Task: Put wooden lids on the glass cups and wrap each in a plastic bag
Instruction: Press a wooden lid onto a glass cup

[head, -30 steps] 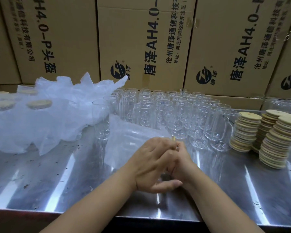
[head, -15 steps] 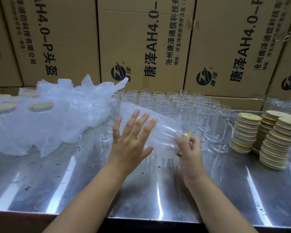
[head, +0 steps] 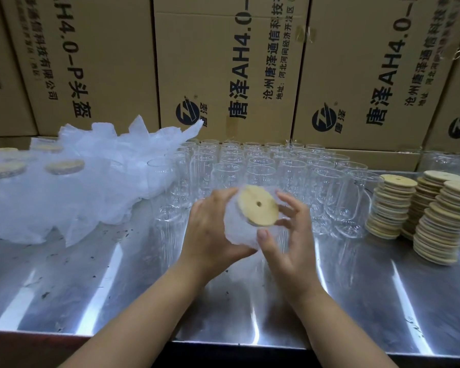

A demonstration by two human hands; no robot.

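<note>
The wooden lid [head: 258,205] is pale yellow-tan with one dark round hole. The stacked lids [head: 436,221] share that tan. The glass cups [head: 263,166] are clear, the plastic bags [head: 72,192] milky white, the worktop [head: 91,288] shiny silver-grey, and the cardboard boxes [head: 223,49] brown with dark blue print.

Head-cam view: worker's L hand [head: 210,235] and R hand [head: 290,245], both bare. L forearm [head: 144,320] and R forearm [head: 337,322] are uncovered from wrist to the frame's lower edge. Fingers are slender, w/ light creases at the knuckles. R thumbnail [head: 262,234] is short and rounded.
</note>
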